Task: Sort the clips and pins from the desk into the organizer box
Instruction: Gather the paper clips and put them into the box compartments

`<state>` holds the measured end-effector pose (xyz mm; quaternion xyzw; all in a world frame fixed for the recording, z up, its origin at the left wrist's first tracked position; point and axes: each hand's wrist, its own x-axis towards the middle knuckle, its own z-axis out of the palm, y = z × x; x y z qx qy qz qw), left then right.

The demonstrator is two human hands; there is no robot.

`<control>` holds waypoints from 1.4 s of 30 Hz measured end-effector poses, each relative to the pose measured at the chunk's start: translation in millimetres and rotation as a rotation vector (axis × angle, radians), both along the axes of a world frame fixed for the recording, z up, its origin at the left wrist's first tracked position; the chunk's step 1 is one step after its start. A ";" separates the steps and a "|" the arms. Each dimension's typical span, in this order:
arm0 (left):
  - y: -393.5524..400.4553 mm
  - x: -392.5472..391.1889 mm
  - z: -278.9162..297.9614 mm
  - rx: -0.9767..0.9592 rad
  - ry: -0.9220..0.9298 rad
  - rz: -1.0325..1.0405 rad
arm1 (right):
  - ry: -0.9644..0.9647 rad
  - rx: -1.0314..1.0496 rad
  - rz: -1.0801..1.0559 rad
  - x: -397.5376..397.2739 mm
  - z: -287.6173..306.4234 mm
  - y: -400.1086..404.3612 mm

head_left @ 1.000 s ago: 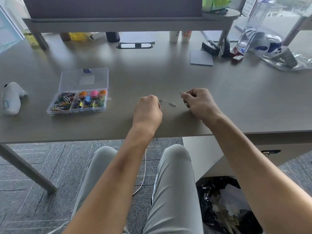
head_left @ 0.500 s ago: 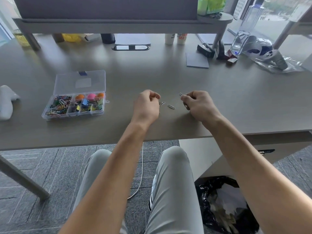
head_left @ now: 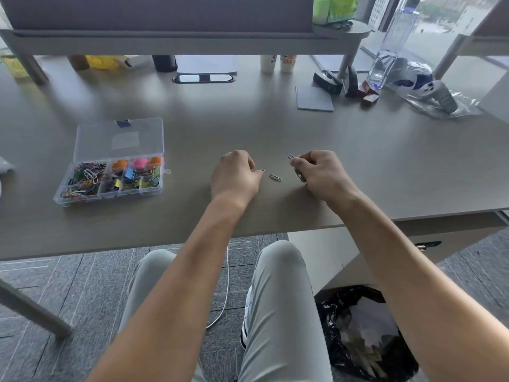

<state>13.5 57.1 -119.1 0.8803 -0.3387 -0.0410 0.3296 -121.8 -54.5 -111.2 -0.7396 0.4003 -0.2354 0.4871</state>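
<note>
Two hands near desk's front edge, right hand (head_left: pixel 322 175) fingers pinching clips (head_left: pixel 290 156), left hand (head_left: pixel 234 176) fingers curled on a clip (head_left: pixel 261 170)

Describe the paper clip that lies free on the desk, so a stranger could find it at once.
On the grey desk, look between the two hands. The silver paper clip lies flat there, touched by neither the left hand nor the right hand; the other clips are pinched in fingers.

Both forearms outstretched, left hand (head_left: pixel 236 175) and right hand (head_left: pixel 322 175) curled, knuckles up.
</note>
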 end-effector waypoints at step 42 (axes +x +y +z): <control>44.7 -17.5 8.2 0.112 0.004 -0.016 | -0.094 0.081 0.005 2.4 -9.2 3.8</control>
